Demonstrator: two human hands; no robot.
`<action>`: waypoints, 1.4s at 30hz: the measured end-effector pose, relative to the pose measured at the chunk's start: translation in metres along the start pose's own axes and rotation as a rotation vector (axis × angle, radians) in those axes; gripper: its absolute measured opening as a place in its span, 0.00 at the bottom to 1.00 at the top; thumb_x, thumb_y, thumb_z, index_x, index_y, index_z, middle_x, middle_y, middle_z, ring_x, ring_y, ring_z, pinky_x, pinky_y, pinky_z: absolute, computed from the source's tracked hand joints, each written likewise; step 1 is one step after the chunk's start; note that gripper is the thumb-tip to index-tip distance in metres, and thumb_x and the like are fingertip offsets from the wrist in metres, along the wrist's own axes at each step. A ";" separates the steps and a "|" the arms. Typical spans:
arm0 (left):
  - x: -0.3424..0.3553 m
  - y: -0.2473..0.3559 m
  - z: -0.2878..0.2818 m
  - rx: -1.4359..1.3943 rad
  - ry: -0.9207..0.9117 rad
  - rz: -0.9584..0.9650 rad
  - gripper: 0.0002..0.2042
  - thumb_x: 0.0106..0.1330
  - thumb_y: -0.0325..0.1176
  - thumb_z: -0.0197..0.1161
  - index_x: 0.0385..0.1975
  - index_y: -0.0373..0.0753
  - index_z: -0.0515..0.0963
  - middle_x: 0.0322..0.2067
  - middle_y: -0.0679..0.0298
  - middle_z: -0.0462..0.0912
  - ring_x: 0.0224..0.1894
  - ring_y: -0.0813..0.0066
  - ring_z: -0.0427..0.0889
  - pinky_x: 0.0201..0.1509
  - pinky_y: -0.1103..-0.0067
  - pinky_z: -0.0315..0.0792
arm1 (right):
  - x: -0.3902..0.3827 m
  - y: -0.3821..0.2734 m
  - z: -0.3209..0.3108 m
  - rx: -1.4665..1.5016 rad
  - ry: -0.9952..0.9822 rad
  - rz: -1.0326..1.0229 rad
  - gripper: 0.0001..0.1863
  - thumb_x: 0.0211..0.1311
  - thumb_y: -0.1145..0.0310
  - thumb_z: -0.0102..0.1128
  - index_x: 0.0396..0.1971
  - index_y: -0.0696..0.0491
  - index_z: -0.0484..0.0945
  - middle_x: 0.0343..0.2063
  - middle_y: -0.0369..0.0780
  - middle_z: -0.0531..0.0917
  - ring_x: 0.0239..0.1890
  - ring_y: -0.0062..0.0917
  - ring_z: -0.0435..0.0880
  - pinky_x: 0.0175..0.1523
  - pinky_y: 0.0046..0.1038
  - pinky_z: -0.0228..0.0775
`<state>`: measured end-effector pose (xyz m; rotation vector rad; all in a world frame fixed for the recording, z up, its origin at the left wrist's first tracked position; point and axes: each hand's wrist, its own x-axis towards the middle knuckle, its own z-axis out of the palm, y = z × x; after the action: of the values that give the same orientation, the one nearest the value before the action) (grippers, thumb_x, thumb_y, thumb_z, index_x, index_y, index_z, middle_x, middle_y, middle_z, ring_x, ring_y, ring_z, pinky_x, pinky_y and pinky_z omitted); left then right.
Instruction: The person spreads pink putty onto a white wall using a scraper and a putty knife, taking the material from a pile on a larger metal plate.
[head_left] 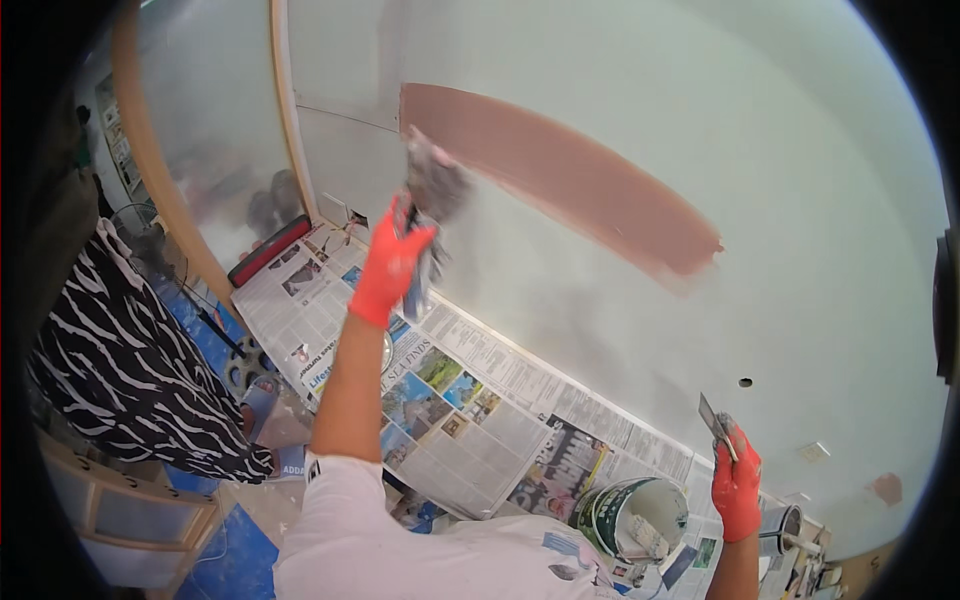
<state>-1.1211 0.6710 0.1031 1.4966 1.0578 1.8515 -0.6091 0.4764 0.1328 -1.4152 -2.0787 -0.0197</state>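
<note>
My left hand (393, 255), in a red-orange glove, is closed on the handle of a wide-bladed scraper (440, 185). Motion smears the blade, which shows grey with some pinkish filler at its tip. It is just below the left end of a long brownish-pink filler band (560, 180) on the pale green wall (620, 100); whether it touches the wall I cannot tell. Lower right, my gloved right hand (737, 480) grips a putty knife (712, 415), its thin metal blade pointing up and left. Part of its handle is hidden by the fingers.
Newspapers (470, 440) cover the surface along the wall's foot. A green-and-white paint bucket (600, 520) holding a roller (648, 535) stands near my right arm, with a metal can (780, 525) beyond. Another person's black-and-white patterned garment (140, 370) is at left, beside a wood-framed frosted panel (215, 110).
</note>
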 end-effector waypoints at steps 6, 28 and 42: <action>0.108 -0.023 -0.027 0.406 0.162 -0.176 0.30 0.59 0.30 0.56 0.64 0.35 0.63 0.26 0.58 0.78 0.23 0.68 0.80 0.30 0.71 0.77 | -0.017 0.018 0.015 0.006 0.023 0.091 0.17 0.64 0.80 0.55 0.53 0.61 0.74 0.45 0.53 0.82 0.46 0.47 0.83 0.51 0.36 0.75; 0.147 -0.009 -0.044 0.110 0.074 -0.298 0.31 0.64 0.26 0.58 0.68 0.34 0.59 0.35 0.55 0.79 0.19 0.66 0.79 0.24 0.70 0.78 | -0.028 0.046 0.036 0.082 0.042 0.287 0.17 0.71 0.73 0.52 0.56 0.62 0.74 0.49 0.53 0.82 0.51 0.42 0.82 0.56 0.33 0.72; 0.197 -0.015 -0.031 0.227 -0.039 -0.227 0.38 0.61 0.31 0.65 0.70 0.29 0.55 0.44 0.56 0.80 0.36 0.73 0.80 0.38 0.75 0.76 | -0.059 0.060 0.039 0.166 0.084 0.395 0.16 0.71 0.74 0.52 0.56 0.61 0.74 0.48 0.53 0.82 0.49 0.44 0.82 0.55 0.33 0.72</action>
<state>-1.2011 0.8287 0.1968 1.4601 1.3951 1.5825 -0.5632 0.4656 0.0526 -1.6630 -1.6614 0.2436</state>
